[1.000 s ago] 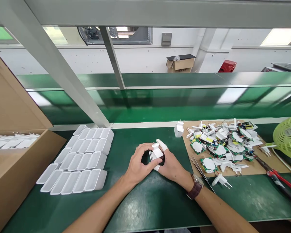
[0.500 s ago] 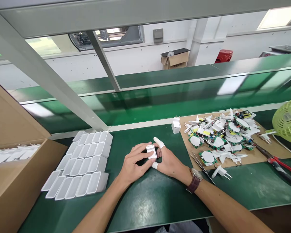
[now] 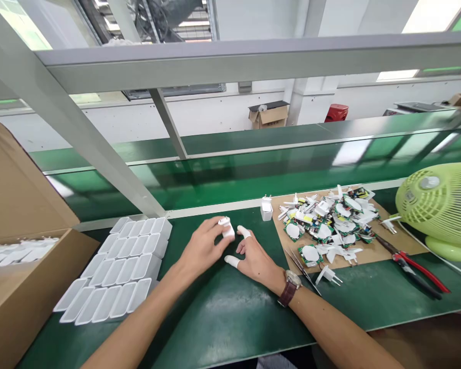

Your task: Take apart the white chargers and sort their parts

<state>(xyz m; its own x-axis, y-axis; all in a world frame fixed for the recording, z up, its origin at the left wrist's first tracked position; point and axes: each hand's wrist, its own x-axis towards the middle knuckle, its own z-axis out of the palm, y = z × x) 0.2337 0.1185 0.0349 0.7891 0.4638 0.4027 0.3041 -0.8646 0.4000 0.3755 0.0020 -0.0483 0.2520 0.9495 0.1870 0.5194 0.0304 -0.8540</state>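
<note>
My left hand (image 3: 203, 246) pinches a small white plug adapter (image 3: 227, 228) between thumb and fingers, above the green bench. Just to its right, my right hand (image 3: 255, 259) is open, thumb and index finger apart, with nothing between them. White finger cots cover that thumb and index fingertip. Beyond the hands stands another white plug adapter (image 3: 266, 210), upright, its pins up. On the left, rows of white open-topped plastic housings (image 3: 132, 264) stand close together. To the right lies a pile of green circuit boards and white plug parts (image 3: 330, 220) on a cardboard sheet (image 3: 286, 241).
Tweezers (image 3: 303, 269) and a loose white plug (image 3: 329, 275) lie by my right wrist. Red-and-black pliers (image 3: 411, 266) and a green fan (image 3: 438, 205) are at the right. An open carton (image 3: 42, 277) holding white parts stands at the left. A grey frame post (image 3: 100, 143) slants down behind the housings.
My right hand has come off the plug adapter and its fingers have opened. The left hand keeps the adapter, now turned and tilted. The head view has tipped upward and shifted.
</note>
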